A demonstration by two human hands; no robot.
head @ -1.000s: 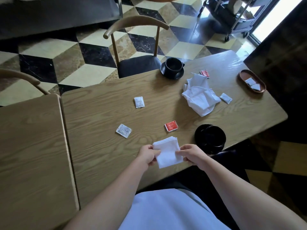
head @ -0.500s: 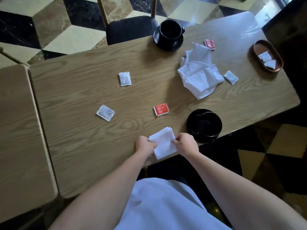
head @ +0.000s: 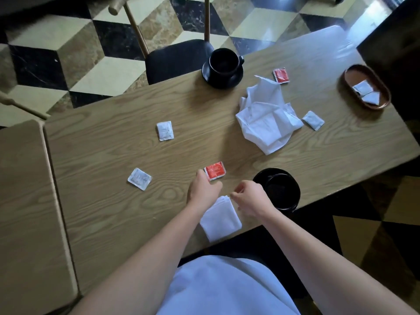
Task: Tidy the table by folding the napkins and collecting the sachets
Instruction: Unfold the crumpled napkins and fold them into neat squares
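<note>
At the near edge of the pale oak table (head: 109, 142), a folded white paper napkin (head: 221, 220) lies flat, its near corner reaching the table's lip. The person's left hand (head: 203, 189) reaches past it with fingers extended and relaxed, fingertips touching or just beside the near red sachet (head: 215, 170); whether they press it cannot be told. The right hand (head: 250, 197) hovers just right of the napkin's far corner, fingers loosely curled and holding nothing. Immediately right of that hand a black cup on a black saucer (head: 278, 189) sits close to the table's near edge, narrowing the room on that side.

To the left the wood is bare around two white sachets, one near (head: 139, 179) and one farther (head: 165, 130), well apart from each other. Mid-table a crumpled white napkin (head: 267, 118) spreads loosely, with a white sachet (head: 313, 120) just beside its right edge and a second red sachet (head: 281, 75) beyond its far corner. A second black cup and saucer (head: 223, 67) stands at the far edge, in front of a black-seated wooden chair (head: 177, 57). Near the right end, a brown oval tray (head: 350, 76) holds two white sachets (head: 366, 93). A second wooden table (head: 25, 201) abuts on the left, a thin seam between them.
</note>
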